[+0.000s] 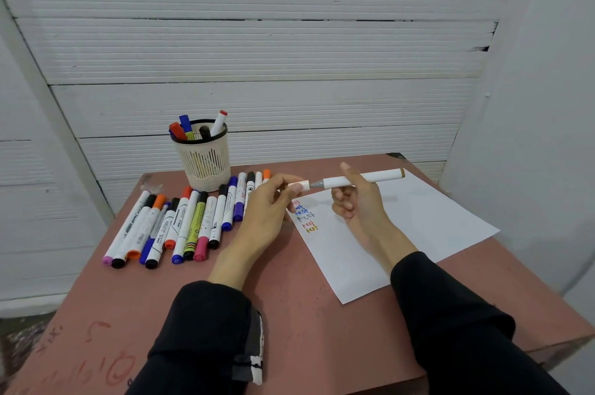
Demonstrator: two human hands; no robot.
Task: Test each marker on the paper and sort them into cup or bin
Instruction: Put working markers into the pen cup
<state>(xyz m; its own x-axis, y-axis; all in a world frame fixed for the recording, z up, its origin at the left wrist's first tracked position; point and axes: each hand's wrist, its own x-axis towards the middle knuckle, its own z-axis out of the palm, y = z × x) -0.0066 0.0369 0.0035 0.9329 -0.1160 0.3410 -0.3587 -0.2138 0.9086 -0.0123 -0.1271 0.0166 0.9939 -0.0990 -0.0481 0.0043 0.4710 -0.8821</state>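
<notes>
- Writing on the paper (402, 233) sits just below my two hands: the word "test" six times in one column, in red, blue, blue, grey, red and orange-yellow; the top one is partly hidden by my left hand.
- My right hand (357, 198) has its fingers curled around a white marker (357, 180), which lies level above the paper, its grey tip pointing to my left and a brown band on the far end.
- My left hand (273, 201) pinches the white cap (297, 186) between thumb and fingertips, right at the grey tip; I cannot tell if cap and tip touch.
- To the left of my left hand a row of markers (190, 220) lies side by side on the reddish table (306, 330), about eighteen, with some hidden behind my hand. Their caps are black, orange, blue, purple, pink and red.
- On some barrels I read "KREATE"; the other print is too small for me.
- Beyond this row stands one white mesh cup (204, 159) with a black rim, holding four markers: red, blue, black, and a white one with a red end.
- Red scribbles mark the table near my left sleeve (206, 340); I cannot read them.
</notes>
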